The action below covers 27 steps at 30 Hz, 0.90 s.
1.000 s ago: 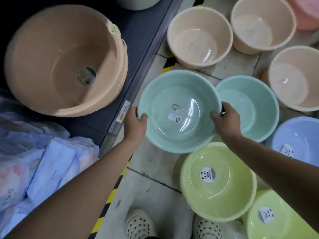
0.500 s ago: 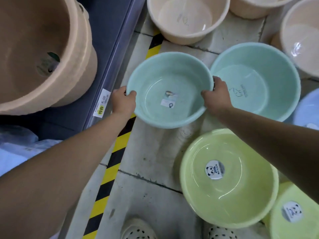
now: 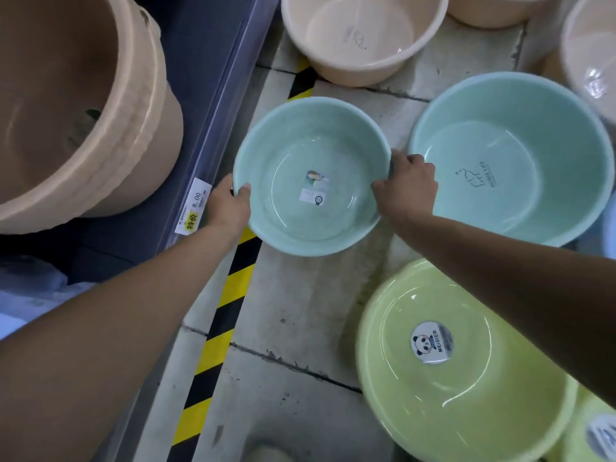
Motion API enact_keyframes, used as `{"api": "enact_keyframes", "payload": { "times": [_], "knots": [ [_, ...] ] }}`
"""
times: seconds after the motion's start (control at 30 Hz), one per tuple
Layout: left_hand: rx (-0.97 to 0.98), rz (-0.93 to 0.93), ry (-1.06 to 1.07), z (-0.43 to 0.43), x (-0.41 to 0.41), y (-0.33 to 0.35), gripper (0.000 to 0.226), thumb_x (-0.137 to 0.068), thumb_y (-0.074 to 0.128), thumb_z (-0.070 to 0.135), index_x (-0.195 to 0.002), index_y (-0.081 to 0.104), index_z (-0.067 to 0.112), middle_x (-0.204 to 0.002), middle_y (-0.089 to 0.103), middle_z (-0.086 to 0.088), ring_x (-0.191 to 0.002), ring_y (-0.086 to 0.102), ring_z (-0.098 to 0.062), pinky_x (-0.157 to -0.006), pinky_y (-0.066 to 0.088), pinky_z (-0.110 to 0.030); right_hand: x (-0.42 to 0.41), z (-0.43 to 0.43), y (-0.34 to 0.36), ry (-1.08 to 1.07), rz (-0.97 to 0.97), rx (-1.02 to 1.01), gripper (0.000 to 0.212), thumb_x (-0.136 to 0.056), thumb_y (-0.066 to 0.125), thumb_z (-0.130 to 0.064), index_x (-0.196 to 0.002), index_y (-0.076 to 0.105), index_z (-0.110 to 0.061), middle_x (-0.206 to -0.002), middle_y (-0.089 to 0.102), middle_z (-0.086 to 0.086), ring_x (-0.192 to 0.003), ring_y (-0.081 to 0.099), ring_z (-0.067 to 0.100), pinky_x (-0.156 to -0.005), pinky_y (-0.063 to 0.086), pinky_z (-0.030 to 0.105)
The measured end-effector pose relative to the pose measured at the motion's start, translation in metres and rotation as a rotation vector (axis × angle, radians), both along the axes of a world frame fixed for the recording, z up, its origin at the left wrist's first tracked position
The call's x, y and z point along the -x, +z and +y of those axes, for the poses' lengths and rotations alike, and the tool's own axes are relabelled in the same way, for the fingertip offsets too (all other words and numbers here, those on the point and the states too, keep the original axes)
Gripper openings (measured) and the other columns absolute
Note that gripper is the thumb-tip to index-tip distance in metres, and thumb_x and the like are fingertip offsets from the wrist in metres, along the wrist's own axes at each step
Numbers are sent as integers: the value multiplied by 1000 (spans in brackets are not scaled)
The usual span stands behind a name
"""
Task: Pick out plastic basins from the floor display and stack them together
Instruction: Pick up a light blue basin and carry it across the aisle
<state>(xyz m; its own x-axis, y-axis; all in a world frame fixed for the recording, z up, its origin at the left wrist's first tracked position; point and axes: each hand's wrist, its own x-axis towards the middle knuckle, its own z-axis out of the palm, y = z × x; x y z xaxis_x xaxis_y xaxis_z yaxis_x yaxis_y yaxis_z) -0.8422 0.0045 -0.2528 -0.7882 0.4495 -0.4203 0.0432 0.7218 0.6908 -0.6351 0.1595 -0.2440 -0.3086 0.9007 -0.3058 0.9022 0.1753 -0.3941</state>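
I hold a small teal basin [image 3: 293,151] by its rim, over the concrete floor beside the striped tape. My left hand [image 3: 230,203] grips the left rim and my right hand [image 3: 406,188] grips the right rim. A label sticks to its inner bottom. Directly to its right a larger teal basin [image 3: 510,135] sits on the floor, its rim almost touching my right hand. A lime green basin [image 3: 460,388] with a panda sticker lies at the lower right, with a second green one [image 3: 596,438] at the frame's corner.
Beige basins [image 3: 363,35] stand on the floor at the top and the top right. A dark shelf [image 3: 206,61] on the left carries a stack of tan tubs [image 3: 86,105] and a price tag [image 3: 195,210]. Yellow-black tape [image 3: 226,311] runs along the shelf foot.
The view has tilted down and closer to the floor. The small teal basin, held in both hands, has come lower and sits beside the larger teal basin rather than overlapping it.
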Motion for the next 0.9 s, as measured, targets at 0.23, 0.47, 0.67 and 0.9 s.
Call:
{"api": "enact_keyframes", "payload": {
  "times": [0.23, 0.47, 0.67, 0.9],
  "knots": [
    [53, 21, -3, -16, -2, 7, 22, -95, 54, 16, -115, 62, 9, -108, 67, -7, -97, 63, -24, -79, 52, -33, -15, -29, -13, -197, 263, 335, 47, -84, 51, -20, -130, 44, -20, -97, 58, 6, -86, 61, 32, -75, 54, 40],
    [-104, 15, -4, -18, -57, 108, 21, -95, 54, 14, -112, 67, 14, -99, 70, 0, -88, 65, -15, -75, 54, -26, -79, -40, 83, -396, 541, 441, 48, -81, 51, -14, -126, 53, -30, -87, 62, -6, -66, 57, 17, -52, 43, 25],
    [-195, -51, -124, 7, -147, 234, 19, -92, 58, 14, -104, 70, 21, -88, 70, -3, -74, 61, -11, -68, 50, -27, -186, -38, 218, -542, 571, 408, 52, -84, 52, -11, -132, 54, -32, -97, 67, -12, -82, 64, 11, -61, 51, 26],
    [-184, -135, -440, 43, -266, 351, 25, -90, 59, 27, -109, 69, 40, -99, 64, -14, -78, 60, -18, -72, 51, -31, -333, -69, 361, -825, 603, 343, 51, -86, 52, -13, -130, 55, -40, -105, 67, -18, -96, 64, 6, -71, 51, 24]
  ]
}}
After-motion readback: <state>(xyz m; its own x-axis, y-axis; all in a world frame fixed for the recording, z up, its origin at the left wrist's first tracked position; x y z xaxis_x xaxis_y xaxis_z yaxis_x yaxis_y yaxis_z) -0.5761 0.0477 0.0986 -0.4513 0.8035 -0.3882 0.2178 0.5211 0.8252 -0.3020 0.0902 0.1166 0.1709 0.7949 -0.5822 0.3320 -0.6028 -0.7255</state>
